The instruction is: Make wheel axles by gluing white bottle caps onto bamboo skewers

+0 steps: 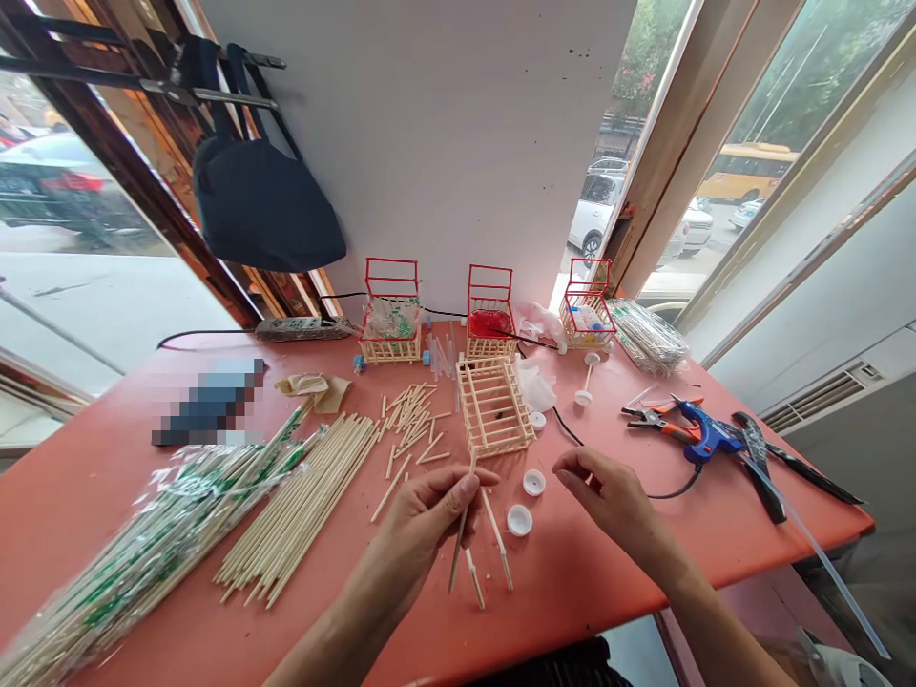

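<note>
My left hand (436, 506) pinches a thin bamboo stick (460, 544) between thumb and fingers, tilted over the table. Two more sticks (493, 525) lie beneath and beside it, with whitish bits on them. My right hand (608, 491) hovers to the right, fingers loosely bent and apart, with nothing visible in them. Between the hands are two white bottle caps (533, 483). Just beyond my left fingers rests a small frame of glued sticks (497, 405). Short cut stick pieces (411, 420) are scattered left of it.
Long bamboo sticks (301, 506) and a plastic-wrapped bundle (157, 534) cover the left. At the back stand three stick carts with red frames (390, 334). A blue glue gun (705, 434), pliers (658, 420) and a black cable (569, 429) lie right. A power strip (304, 329) sits back left.
</note>
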`<state>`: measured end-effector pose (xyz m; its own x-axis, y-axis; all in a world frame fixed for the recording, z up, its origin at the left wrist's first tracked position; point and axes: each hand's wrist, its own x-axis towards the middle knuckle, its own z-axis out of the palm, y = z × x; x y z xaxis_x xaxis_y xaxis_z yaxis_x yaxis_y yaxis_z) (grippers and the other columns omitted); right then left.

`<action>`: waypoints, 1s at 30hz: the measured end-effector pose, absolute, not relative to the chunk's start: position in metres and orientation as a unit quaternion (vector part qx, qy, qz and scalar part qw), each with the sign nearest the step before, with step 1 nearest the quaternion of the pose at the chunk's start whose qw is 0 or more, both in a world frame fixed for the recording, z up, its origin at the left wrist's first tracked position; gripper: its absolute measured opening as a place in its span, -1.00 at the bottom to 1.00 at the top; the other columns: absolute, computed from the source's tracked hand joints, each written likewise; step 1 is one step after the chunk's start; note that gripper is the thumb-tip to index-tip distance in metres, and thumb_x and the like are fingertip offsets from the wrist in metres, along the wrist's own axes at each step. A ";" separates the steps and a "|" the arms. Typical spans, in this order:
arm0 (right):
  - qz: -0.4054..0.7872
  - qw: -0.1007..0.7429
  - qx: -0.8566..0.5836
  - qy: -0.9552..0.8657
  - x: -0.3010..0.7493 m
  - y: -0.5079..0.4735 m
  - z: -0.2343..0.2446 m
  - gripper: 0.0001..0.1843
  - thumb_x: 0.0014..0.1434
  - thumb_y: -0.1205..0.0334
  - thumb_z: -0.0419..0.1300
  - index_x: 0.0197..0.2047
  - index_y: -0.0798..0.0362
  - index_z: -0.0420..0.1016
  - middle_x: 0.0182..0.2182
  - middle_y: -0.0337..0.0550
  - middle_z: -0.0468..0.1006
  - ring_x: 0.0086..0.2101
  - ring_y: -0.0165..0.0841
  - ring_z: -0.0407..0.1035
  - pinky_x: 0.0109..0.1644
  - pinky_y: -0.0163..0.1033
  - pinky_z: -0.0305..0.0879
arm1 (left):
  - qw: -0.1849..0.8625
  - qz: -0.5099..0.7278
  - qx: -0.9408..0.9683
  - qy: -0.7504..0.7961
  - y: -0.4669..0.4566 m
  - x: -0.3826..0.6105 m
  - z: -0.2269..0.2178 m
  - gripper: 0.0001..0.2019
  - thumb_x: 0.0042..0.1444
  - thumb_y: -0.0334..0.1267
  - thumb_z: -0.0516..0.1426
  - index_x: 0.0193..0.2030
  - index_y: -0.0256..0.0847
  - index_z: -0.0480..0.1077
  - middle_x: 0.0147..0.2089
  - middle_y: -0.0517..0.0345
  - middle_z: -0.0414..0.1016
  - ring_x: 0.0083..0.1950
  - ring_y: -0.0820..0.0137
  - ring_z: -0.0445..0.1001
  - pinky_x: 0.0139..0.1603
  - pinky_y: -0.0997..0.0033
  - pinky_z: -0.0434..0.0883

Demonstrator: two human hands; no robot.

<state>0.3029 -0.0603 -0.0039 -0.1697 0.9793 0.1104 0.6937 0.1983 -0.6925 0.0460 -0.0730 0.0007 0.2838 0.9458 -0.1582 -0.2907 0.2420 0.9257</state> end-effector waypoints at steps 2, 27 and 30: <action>0.243 0.275 -0.580 -0.727 0.306 -0.062 -0.008 -0.79 0.37 0.20 0.08 -0.29 -0.01 0.47 -0.43 -0.26 0.53 -0.42 -0.35 0.36 -0.33 -0.29 0.26 | 0.662 0.407 0.483 0.403 -0.069 0.049 0.000 -0.53 0.11 0.17 0.29 -0.19 -0.28 0.64 -0.53 0.25 0.33 -0.54 0.49 0.28 -0.53 0.48 0.22; 0.209 0.249 -0.507 -0.798 0.296 -0.060 -0.022 -0.79 0.32 0.41 0.21 -0.03 -0.05 0.40 -0.07 -0.12 0.51 -0.05 -0.21 0.44 0.03 -0.13 0.39 | 0.173 0.238 0.746 0.597 -0.083 -0.010 -0.055 -0.75 0.33 -0.15 0.05 -0.29 -0.12 0.50 -0.22 -0.01 0.61 -0.13 0.08 0.57 -0.13 0.16 0.49; 0.198 0.261 -0.494 -0.805 0.293 -0.063 -0.018 -0.78 0.33 0.38 0.23 0.00 -0.06 0.39 -0.09 -0.13 0.51 -0.06 -0.20 0.44 0.04 -0.11 0.38 | 0.177 0.244 0.751 0.588 -0.083 -0.010 -0.058 -0.79 0.32 -0.16 0.08 -0.24 -0.11 0.51 -0.20 0.01 0.61 -0.13 0.10 0.57 -0.15 0.19 0.49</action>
